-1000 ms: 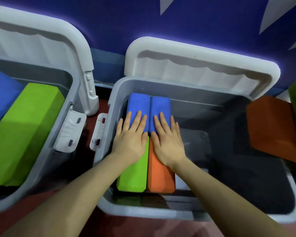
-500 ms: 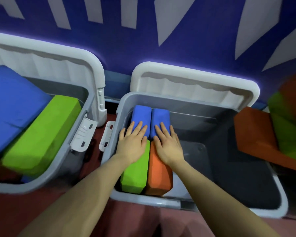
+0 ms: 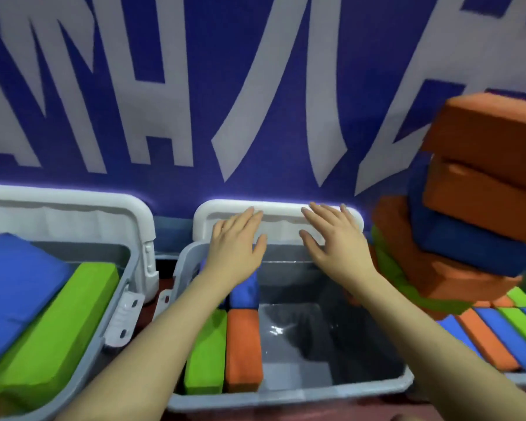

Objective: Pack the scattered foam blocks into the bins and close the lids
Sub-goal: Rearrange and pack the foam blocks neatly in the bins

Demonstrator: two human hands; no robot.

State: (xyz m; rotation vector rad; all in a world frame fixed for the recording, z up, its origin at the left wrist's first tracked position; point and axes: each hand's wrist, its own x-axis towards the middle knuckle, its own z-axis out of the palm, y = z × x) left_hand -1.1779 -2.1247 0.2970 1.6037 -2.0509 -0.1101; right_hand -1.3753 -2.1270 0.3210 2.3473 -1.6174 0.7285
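Hands are seen raised in the head view, lifted off the foam blocks that were pressed flat a second ago. The left hand (image 3: 236, 249) and the right hand (image 3: 331, 243) are now held with fingers straight and spread, nothing gripped, in front of the upright white plastic lid (image 3: 278, 220) of the middle grey plastic bin (image 3: 289, 396); whether the fingertips touch the lid cannot be told.

Below and behind the left wrist, against the bin's left wall, the small green foam block (image 3: 205, 354) and the small orange foam block (image 3: 244, 347) are left lying side by side, touching. The small blue foam blocks (image 3: 245, 293) beyond them are partly hidden under the left forearm. The part of the bin under the right forearm holds no blocks.

The view has been tilted upward since then, so more of the blue wall with white lettering (image 3: 255, 86) is shown. Well to the left of the left hand, the left grey bin (image 3: 116, 308) with its lid up holds a large blue foam pad (image 3: 19, 287) and a long green foam block (image 3: 58, 323). To the right of the right hand, a leaning pile of orange, blue and green foam blocks (image 3: 474, 208) has come into view above a row of thin blocks (image 3: 504, 335).
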